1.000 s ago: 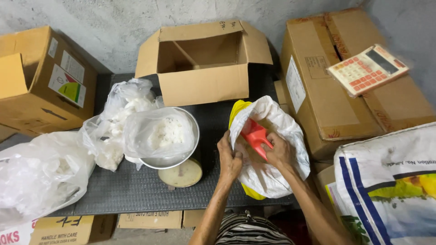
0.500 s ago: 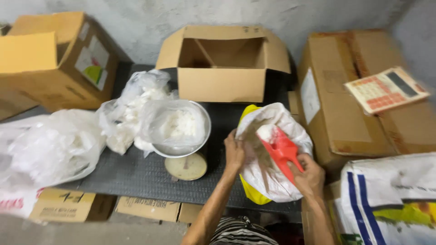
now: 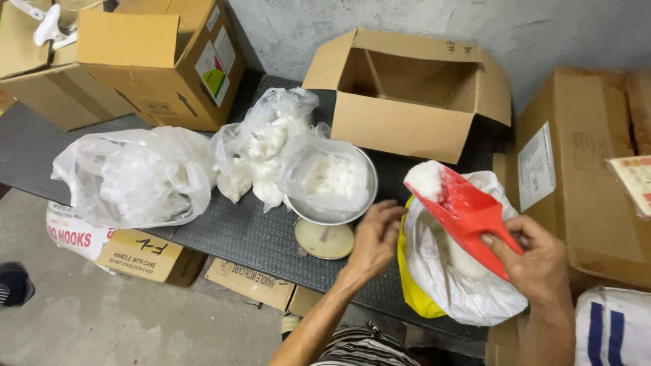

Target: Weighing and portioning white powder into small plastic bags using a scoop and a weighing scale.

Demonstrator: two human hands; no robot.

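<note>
**Red scoop lifted over the sack, scale pan just to its left**

The right hand is closed around the handle of a red scoop, which tilts up and away from it toward the left, carrying a heap of white powder at its far end. The scoop hangs above the open mouth of a white sack directly under that hand. The left hand lies just left of the sack, fingers loosely curled, its fingertips at the rim of the metal scale pan. A clear bag lines the pan and holds some white powder. Between scoop tip and pan rim there is a short open gap. Beyond the hands an open cardboard box closes off the far edge of the dark mat. Right of the right hand, a large carton stands close. Left of the pan, filled plastic bags crowd the mat; its near edge in front of the left hand is bare
</note>
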